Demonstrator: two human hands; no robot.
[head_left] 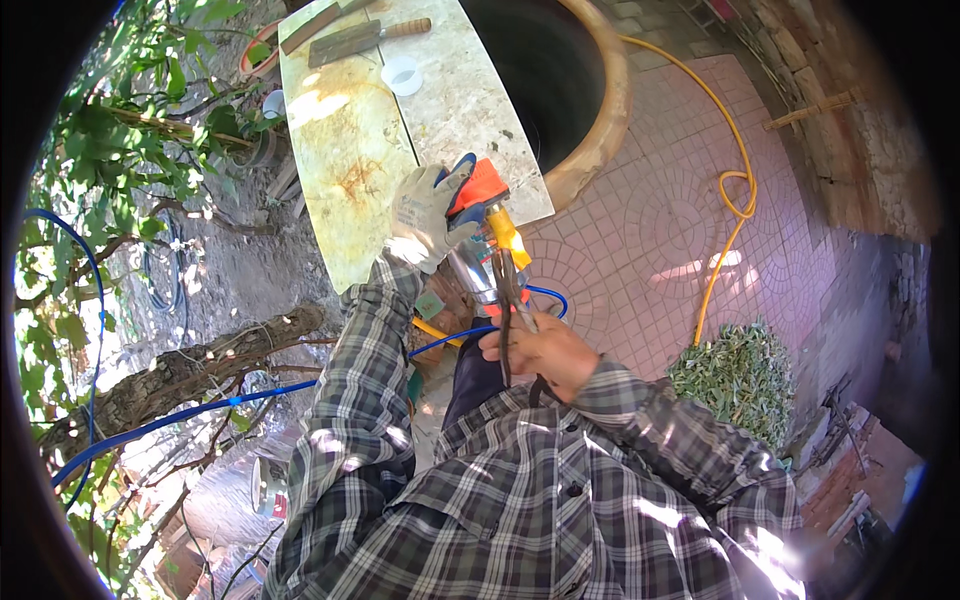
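My left hand (425,215), in a pale work glove with blue fingertips, is wrapped around a power-tool-like device (484,185) with an orange-red end and a silver body. A yellow part (510,238) shows beside its body. My bare right hand (548,355) is closed on brown metal pliers (503,290), whose upper end overlaps the yellow part. Whether the pliers grip that part, I cannot tell. Both hands are in front of my body, at the near end of a stained board table (350,200).
A cleaver (345,45) and a white cup (402,76) are on the table. Beside it stands a large round clay vessel (600,110). A yellow hose (740,190) crosses the paving near a leaf pile (735,385). To the left are a blue hose (180,415) and a trunk (150,385).
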